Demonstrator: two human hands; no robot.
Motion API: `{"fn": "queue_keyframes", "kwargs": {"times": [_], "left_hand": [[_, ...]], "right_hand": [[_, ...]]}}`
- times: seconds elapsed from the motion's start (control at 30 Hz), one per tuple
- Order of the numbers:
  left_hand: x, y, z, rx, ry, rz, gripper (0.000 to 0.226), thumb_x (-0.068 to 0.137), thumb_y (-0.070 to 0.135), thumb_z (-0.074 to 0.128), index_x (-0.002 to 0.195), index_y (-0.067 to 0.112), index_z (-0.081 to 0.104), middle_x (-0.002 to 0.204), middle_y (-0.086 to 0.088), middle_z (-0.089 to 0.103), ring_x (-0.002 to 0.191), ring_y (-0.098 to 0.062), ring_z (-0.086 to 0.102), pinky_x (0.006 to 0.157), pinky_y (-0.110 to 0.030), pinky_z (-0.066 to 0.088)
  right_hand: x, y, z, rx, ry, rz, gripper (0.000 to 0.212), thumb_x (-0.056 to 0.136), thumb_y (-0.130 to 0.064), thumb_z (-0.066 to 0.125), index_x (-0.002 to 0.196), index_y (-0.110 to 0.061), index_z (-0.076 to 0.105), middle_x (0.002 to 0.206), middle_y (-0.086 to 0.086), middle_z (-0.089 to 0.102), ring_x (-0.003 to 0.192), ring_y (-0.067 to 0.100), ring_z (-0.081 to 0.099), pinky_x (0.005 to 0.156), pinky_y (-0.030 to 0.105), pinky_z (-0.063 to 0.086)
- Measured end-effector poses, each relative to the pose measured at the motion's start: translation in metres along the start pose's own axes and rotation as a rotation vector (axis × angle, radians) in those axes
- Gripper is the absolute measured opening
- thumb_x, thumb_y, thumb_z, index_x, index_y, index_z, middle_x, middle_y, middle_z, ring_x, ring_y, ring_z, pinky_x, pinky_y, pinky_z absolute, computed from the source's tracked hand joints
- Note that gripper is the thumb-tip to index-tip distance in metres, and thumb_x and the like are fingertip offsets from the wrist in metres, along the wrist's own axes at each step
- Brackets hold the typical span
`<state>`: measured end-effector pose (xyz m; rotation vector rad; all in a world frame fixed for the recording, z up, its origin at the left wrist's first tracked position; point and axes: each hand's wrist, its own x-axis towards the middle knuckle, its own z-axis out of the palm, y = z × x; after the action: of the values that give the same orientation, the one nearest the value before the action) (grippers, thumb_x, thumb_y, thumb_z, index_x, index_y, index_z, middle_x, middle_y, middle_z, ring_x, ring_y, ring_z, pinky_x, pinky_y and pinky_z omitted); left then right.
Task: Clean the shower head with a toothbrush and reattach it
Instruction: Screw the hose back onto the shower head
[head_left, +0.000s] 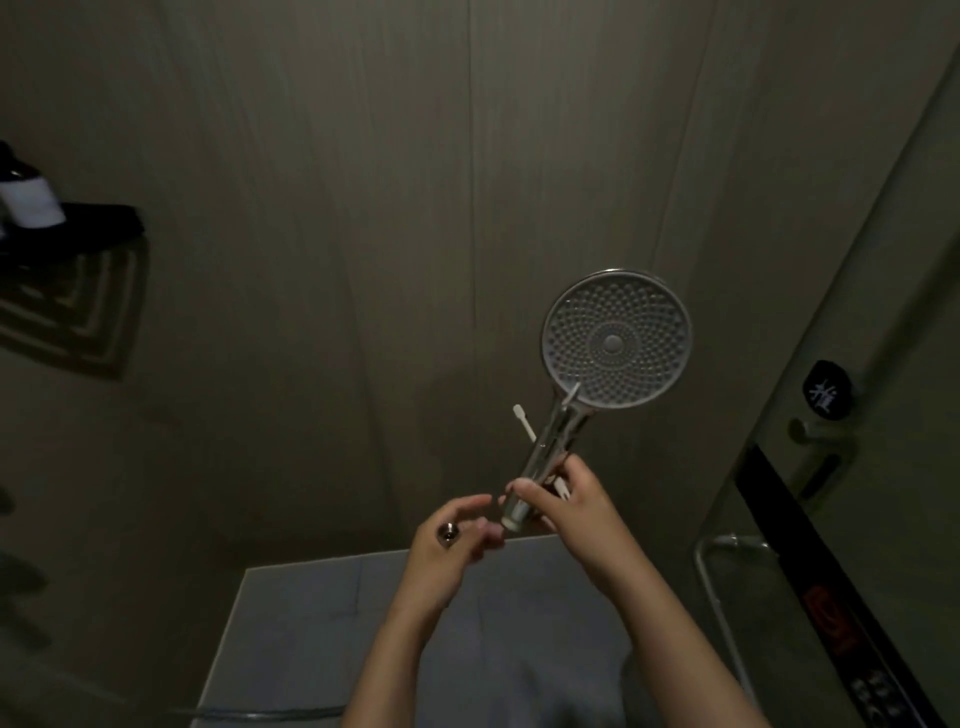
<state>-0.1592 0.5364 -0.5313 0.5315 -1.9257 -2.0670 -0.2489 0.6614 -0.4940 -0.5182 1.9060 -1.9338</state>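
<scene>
Right hand (569, 512): fingers curled round the handle of the shower head (616, 340), white toothbrush (525, 427) gripped alongside it. Spray face towards the camera, raised before the wall. Left hand (453, 545): fingers curled on a small metal fitting (447, 533), just beside the handle's base

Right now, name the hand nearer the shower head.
Right. The right hand grips the shower head by its handle; the left hand, holding a metal fitting, is just left of its end.
</scene>
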Motion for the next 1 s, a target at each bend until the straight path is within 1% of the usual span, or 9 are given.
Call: {"fn": "queue_keyframes", "kwargs": {"times": [0.07,0.13,0.3,0.4,0.5,0.6,0.77,0.93,1.0], "left_hand": [[-0.006,-0.007,0.018,0.161,-0.020,-0.014,0.015,0.093,0.007,0.054,0.087,0.014,0.066,0.074,-0.005,0.063,0.045,-0.008,0.056,0.052,-0.021,0.048],[-0.009,-0.013,0.032,0.357,-0.054,-0.051,0.019,0.091,0.017,0.057,0.075,0.018,0.067,0.073,-0.001,0.062,0.043,-0.007,0.046,0.045,-0.020,0.043],[-0.013,-0.023,0.058,0.543,-0.024,-0.048,0.024,0.085,0.022,0.063,0.062,0.027,0.064,0.062,0.008,0.063,0.058,0.001,0.054,0.059,-0.024,0.040],[-0.017,-0.024,0.073,0.583,-0.044,-0.061,0.012,0.080,0.033,0.059,0.077,0.026,0.068,0.074,0.004,0.071,0.069,-0.004,0.063,0.067,-0.030,0.049],[-0.020,-0.022,0.081,0.546,-0.018,-0.072,0.020,0.082,0.034,0.056,0.096,0.026,0.069,0.086,0.003,0.073,0.081,-0.006,0.067,0.075,-0.035,0.054],[-0.018,-0.021,0.081,0.502,0.041,-0.044,0.023,0.083,0.032,0.059,0.102,0.027,0.070,0.090,0.004,0.074,0.086,-0.006,0.068,0.080,-0.038,0.054],[-0.018,-0.014,0.083,0.484,0.049,-0.017,0.038,0.075,0.043,0.056,0.106,0.027,0.070,0.095,0.005,0.075,0.092,-0.005,0.068,0.083,-0.038,0.055],[-0.020,-0.012,0.073,0.501,0.139,-0.043,0.042,0.071,0.046,0.058,0.104,0.025,0.072,0.096,0.004,0.075,0.092,-0.009,0.068,0.079,-0.036,0.055],[-0.022,-0.013,0.069,0.526,0.138,-0.058,0.043,0.070,0.047,0.057,0.105,0.026,0.071,0.095,0.006,0.074,0.090,-0.007,0.068,0.080,-0.036,0.056]], "right_hand": [[-0.001,0.002,-0.013,-0.018,-0.033,-0.001,0.015,0.084,-0.008,0.066,0.090,-0.017,0.056,0.103,0.021,0.069,0.100,0.029,0.066,0.086,0.037,0.053],[-0.004,0.005,-0.024,-0.050,-0.070,0.004,0.015,0.084,-0.013,0.068,0.090,-0.019,0.056,0.103,0.016,0.070,0.101,0.028,0.066,0.090,0.042,0.052],[-0.016,0.016,-0.044,-0.005,-0.139,0.054,0.017,0.084,-0.013,0.067,0.094,-0.018,0.055,0.106,0.018,0.068,0.098,0.025,0.068,0.090,0.046,0.054],[-0.024,0.023,-0.050,0.037,-0.141,0.066,0.021,0.080,-0.016,0.071,0.094,-0.017,0.056,0.105,0.018,0.068,0.099,0.029,0.067,0.092,0.050,0.052],[-0.027,0.025,-0.052,0.007,-0.141,0.090,0.047,0.061,-0.042,0.075,0.095,-0.015,0.058,0.103,0.015,0.069,0.098,0.028,0.068,0.091,0.053,0.052],[-0.025,0.022,-0.052,0.034,-0.143,0.079,0.048,0.062,-0.040,0.075,0.098,-0.013,0.060,0.103,0.013,0.071,0.100,0.027,0.067,0.092,0.049,0.052],[-0.022,0.023,-0.051,0.065,-0.140,0.050,0.018,0.082,-0.007,0.068,0.095,-0.017,0.059,0.104,0.015,0.070,0.101,0.025,0.067,0.093,0.041,0.053],[-0.021,0.023,-0.042,0.029,-0.190,0.011,0.021,0.083,-0.003,0.066,0.095,-0.018,0.059,0.094,0.001,0.069,0.088,0.009,0.066,0.078,0.018,0.052],[-0.024,0.026,-0.037,0.012,-0.190,0.009,0.019,0.083,-0.002,0.066,0.093,-0.017,0.059,0.091,0.002,0.069,0.084,0.007,0.065,0.076,0.016,0.052]]}}
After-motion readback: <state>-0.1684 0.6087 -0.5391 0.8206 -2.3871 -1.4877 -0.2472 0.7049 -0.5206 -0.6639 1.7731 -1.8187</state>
